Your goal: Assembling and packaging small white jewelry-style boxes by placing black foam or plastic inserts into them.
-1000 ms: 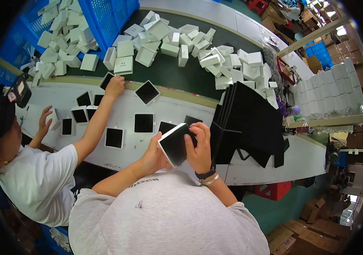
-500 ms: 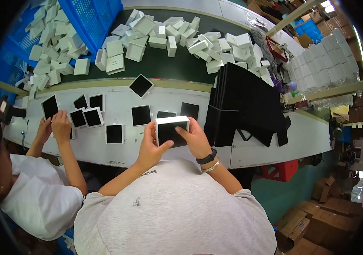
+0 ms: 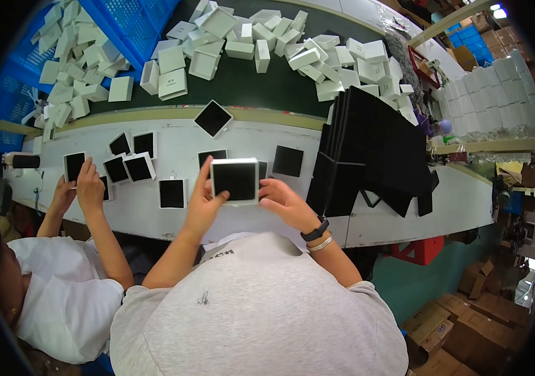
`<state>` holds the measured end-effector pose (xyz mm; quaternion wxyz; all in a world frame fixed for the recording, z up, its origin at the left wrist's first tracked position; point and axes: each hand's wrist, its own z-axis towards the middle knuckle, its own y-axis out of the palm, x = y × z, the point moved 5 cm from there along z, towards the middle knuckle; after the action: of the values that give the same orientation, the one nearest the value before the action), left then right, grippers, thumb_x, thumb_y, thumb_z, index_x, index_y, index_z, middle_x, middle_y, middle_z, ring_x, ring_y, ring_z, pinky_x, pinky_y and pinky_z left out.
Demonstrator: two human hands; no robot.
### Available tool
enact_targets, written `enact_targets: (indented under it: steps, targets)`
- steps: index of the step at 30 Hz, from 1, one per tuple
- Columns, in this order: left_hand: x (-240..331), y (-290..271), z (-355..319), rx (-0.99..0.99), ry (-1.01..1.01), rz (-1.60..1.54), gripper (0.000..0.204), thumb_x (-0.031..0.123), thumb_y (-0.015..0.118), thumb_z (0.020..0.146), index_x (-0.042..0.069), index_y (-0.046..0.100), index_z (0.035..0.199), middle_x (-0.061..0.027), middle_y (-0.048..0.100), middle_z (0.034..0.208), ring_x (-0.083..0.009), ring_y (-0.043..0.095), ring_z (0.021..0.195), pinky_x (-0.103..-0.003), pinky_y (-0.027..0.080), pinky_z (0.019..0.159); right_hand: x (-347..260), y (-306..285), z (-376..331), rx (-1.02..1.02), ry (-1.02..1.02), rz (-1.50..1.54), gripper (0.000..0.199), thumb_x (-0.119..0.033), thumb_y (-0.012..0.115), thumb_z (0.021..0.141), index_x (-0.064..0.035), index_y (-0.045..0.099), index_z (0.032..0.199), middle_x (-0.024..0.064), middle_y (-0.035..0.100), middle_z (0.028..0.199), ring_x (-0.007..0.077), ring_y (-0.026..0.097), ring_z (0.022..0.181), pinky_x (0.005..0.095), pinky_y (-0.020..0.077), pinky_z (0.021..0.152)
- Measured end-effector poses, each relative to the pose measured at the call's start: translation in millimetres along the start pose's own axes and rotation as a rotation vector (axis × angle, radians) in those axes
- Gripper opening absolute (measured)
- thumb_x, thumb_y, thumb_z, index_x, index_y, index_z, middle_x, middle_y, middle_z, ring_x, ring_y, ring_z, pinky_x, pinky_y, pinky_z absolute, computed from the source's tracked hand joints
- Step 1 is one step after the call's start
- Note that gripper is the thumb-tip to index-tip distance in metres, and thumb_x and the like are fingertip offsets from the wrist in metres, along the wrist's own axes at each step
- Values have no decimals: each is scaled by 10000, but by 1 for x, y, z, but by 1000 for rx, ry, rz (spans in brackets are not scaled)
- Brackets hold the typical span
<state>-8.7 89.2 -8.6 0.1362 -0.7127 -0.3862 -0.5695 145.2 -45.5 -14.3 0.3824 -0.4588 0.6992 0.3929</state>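
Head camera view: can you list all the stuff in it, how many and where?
held box: one, white with black face, middle
black-faced boxes: several, white-edged, on the table
black sheets: stack, uncounted, black, table's right
black square: one, black, left of the sheets
white boxes: many, white, on the green belt and upper left
blue crate: at least one, blue, upper left
red stool: one, red, lower right
cardboard boxes: several, brown, lower right
co-worker: one, white shirt, left
left hand: one, bare, gripping the held box
right hand: one, bare, beside it
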Motion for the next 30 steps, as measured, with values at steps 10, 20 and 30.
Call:
enact_targets:
  steps: [10, 20, 30]
  targets:
    - [44, -63, 179, 361, 286, 521, 515, 243, 727, 793, 16, 533, 1213, -159, 600, 1136, -256, 576, 1055, -368, 457, 907, 68, -114, 69, 756, -57, -834, 796, -306, 761, 738, 26, 359, 1340, 241, 398, 1338, 405, 380, 1246, 444, 331, 1042]
    - [-10, 40, 406, 455, -257, 889, 417, 440, 714, 716, 194, 665, 1048, -119, 591, 1181, -364, 466, 1184, -522, 370, 954, 44, -100, 78, 344, -93, -633, 330, -133, 740, 718, -6, 567, 969, 151, 550, 914, 314, 548, 859, 363, 455, 769]
    - [6, 44, 226, -99, 485, 729, 159, 76, 587, 835, 54, 559, 990, -130, 625, 1040, -373, 571, 1017, -373, 501, 783, -59, -128, 33, 587, -493, -91, 356, 21, 552, 888, -32, 475, 1232, 96, 543, 1201, 210, 513, 1145, 371, 431, 978]
